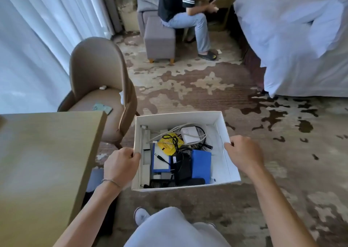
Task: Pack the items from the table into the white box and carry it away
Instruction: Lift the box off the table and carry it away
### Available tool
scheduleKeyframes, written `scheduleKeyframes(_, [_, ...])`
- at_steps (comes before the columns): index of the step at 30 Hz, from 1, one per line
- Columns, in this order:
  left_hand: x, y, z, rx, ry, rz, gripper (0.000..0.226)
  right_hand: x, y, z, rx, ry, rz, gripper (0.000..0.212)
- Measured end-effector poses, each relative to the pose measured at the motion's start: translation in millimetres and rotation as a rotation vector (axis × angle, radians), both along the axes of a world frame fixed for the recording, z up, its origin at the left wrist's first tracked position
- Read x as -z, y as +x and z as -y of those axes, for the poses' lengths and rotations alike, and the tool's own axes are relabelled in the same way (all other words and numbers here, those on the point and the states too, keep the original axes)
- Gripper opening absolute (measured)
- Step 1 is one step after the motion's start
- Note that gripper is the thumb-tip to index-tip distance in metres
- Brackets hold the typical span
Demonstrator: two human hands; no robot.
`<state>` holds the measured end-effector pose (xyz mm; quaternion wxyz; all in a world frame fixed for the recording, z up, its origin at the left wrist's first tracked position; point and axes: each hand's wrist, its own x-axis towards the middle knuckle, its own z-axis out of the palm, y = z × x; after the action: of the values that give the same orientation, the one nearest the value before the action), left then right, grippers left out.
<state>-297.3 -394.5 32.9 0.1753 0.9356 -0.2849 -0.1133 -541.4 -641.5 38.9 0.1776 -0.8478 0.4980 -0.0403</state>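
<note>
The white box (222,128) hangs in the air above the carpet, right of the table (43,152). My left hand (120,164) grips its left wall, thumb inside the rim. My right hand (244,152) grips the right wall the same way. Inside lie a white charger (190,134) with white cables, a yellow packet (169,145), a blue battery pack (201,165), a second blue-edged pack (160,164), black adapters (183,168) and black leads. The table top shows no items in the part I see.
A tan chair (99,81) stands beyond the table, with a small card on its seat. A person (186,15) sits on a grey stool (160,39) at the far side. A bed (301,39) fills the right. Patterned carpet lies between them.
</note>
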Motion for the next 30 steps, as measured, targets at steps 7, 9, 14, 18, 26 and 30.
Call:
scheduleKeyframes(7, [1.7,-122.6,122.5,0.271,0.038,-0.023,0.053,4.1,-174.8,46.7,0.281,0.013,-0.009,0.045])
scheduleKeyframes(9, [1.4,-154.0,154.1,0.334,0.039,-0.025,0.051,5.9,-217.8,54.4,0.361,0.028,-0.012,0.044])
scheduleKeyframes(14, [2.9,-228.8,228.7,0.541,0.05,-0.058,0.05,10.3,-316.6,60.2,0.571,0.04,-0.026,0.044])
scheduleKeyframes(18, [4.5,-293.2,283.9,0.713,0.052,-0.059,0.048,13.2,-391.3,50.2,0.76,0.008,-0.045,0.043])
scheduleKeyframes(26, [10.2,-442.1,365.7,1.022,0.055,-0.078,0.044,21.8,-526.9,19.9,1.084,-0.01,-0.066,0.044])
scheduleKeyframes(30, [16.3,-523.6,393.3,1.136,0.086,-0.067,0.043,37.4,-594.7,5.8,1.224,0.052,0.047,0.043])
